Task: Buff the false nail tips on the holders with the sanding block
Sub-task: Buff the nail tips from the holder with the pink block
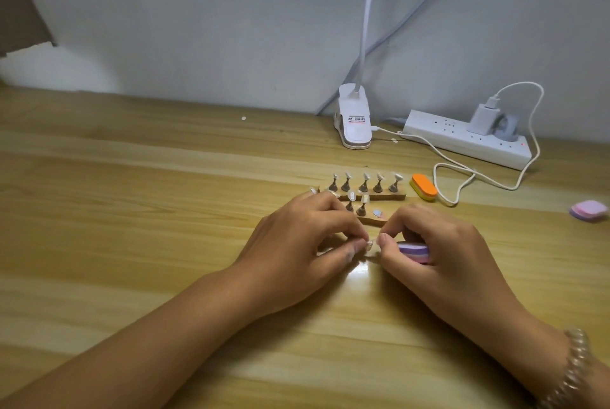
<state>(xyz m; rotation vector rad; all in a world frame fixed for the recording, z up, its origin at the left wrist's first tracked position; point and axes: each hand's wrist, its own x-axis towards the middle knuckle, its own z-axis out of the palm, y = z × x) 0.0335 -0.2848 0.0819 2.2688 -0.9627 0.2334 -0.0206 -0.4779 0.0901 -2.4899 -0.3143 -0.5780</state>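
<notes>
- Left hand (pixel 298 237): your fingertips are pinched on one small pale nail tip (pixel 370 244), just above the worktop (pixel 132 197); whether its holder is attached is hidden.
- Right hand (pixel 439 243): curled closed around the purple sanding block (pixel 414 248), thumb meeting the tip.
- Handling, as a judgement: the tip looks light, thin and springy; grip its edges and stroke gently.
- Remaining holders (pixel 363 182): upright on wooden bases, just beyond your hands.

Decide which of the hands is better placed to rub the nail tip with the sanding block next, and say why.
The right hand: it already holds the purple sanding block, close beside the nail tip pinched by the left hand, which looks busy steadying it.
</notes>
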